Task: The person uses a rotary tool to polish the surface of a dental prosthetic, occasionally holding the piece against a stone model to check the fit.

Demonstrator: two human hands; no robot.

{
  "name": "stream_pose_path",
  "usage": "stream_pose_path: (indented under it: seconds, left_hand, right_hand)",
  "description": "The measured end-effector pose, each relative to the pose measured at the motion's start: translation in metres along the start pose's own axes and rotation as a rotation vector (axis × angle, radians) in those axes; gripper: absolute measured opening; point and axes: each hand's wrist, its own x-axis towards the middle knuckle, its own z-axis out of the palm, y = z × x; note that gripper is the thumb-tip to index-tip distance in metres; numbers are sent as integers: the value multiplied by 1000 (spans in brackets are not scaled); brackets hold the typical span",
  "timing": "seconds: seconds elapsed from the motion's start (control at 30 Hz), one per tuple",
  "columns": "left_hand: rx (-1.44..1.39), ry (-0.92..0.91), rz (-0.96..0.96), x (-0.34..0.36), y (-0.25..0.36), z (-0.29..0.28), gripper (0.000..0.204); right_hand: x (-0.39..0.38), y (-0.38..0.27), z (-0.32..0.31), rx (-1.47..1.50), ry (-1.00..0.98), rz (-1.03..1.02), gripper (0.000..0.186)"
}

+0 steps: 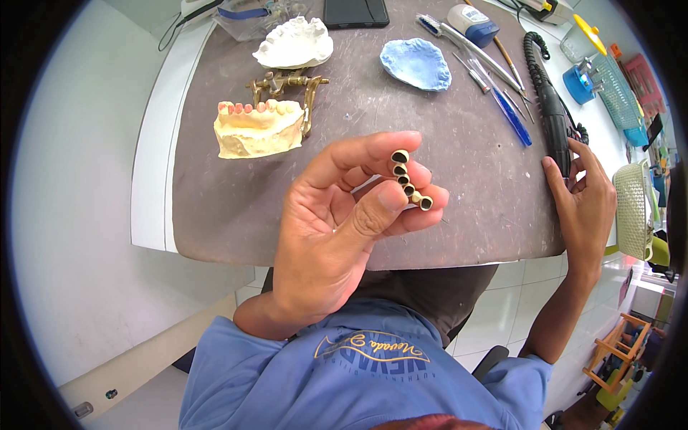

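My left hand (333, 226) is raised over the near part of the table, its thumb and fingers pinching a gold-coloured dental bridge (403, 170). The bridge is a curved row of several joined crowns, with their dark hollow undersides facing up. At the table's right edge my right hand (586, 204) has its thumb and fingers around the near end of a black rotary handpiece (552, 118), which lies on the table with a coiled cord. Behind my left hand a cream plaster dental model (259, 132) with pinkish teeth sits by a brass articulator (287, 84).
A white plaster cast (294, 44) rests behind the articulator. Further right lie a blue impression-like piece (416, 64), a toothbrush (459, 39), a blue-handled tool (510, 118) and a blue-capped bottle (473, 27). A phone (356, 13) is at the far edge; a woven basket (633, 208) stands right.
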Motion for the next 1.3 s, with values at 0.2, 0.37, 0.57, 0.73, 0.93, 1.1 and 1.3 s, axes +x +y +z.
stream_pose_path:
  seconds: [0.2,0.37,0.57,0.73,0.93,1.1,1.3]
  left_hand:
    - [44,-3,13,-2,1,2,36]
    - [173,-85,69,-5,2,4,33]
    - [275,-1,51,-13,16,10,35]
    - [536,-53,188,-18,25,-1,42]
    - [886,-105,469,-20,32,-11,37]
    - [1105,-213,697,-19,46,-24,33]
    - [1200,-129,812,-26,91,-49,22]
  right_hand:
    - [-10,-35,-12,315,198,-224,29]
    - [-12,-83,-14,818,145,-605,27]
    - [-1,-98,-18,654,-74,-797,31]
    - [2,-107,-25,688,-194,-769,24]
    - [8,-117,-29,787,-321,-740,19]
    - [15,-124,-29,875,-500,-728,16]
    - [27,-136,-33,987,-534,-659,15]
